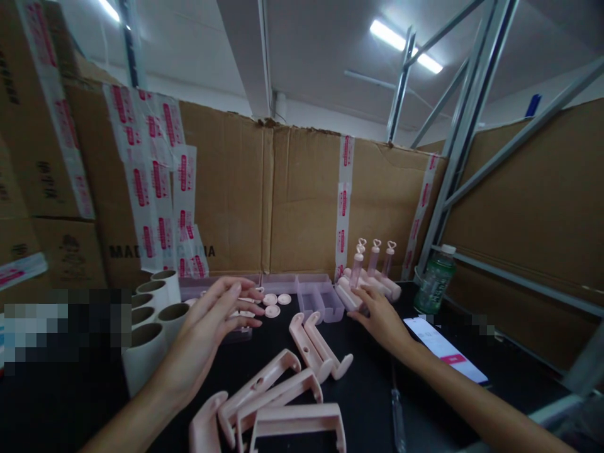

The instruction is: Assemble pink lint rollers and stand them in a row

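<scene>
Pink holders with heart-topped tubes sit at the back right of the black surface, before a tall cardboard wall. White cylinders stand on the left; pale pink brackets lie mid-front. The left hand hangs with fingers loosely spread; the right hand has its fingers at the nearest holder, whether gripping cannot be told. Beside that forearm lies a lit phone; by the left fingertips, small pink discs.

Pink brackets on black tabletop
</scene>
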### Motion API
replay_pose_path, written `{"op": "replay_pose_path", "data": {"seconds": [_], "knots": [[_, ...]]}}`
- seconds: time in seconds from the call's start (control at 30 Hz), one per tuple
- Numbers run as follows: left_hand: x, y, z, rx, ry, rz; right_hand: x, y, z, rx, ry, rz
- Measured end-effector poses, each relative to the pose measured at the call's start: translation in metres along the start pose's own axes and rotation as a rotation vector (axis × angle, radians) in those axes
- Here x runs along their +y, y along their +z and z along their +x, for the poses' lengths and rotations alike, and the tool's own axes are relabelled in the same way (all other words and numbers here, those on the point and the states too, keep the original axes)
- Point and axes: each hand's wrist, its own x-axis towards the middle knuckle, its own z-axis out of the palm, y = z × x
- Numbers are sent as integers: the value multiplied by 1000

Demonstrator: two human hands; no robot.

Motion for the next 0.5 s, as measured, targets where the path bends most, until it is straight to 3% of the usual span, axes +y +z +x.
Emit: {"op": "replay_pose_path", "data": {"seconds": [0.13,0.23,0.33,0.5], "knots": [[0,-1,0,11,3,0,-7,-19,-5,87,70,-32],[-1,-1,0,-1,7,6,-15,-32,-7,-111,127,17],[-1,0,-1,-10,-6,10,-19,-35,-2,-322,85,183],[-3,-2,1,-7,0,2,-15,-22,16,-411,55,450]]}}
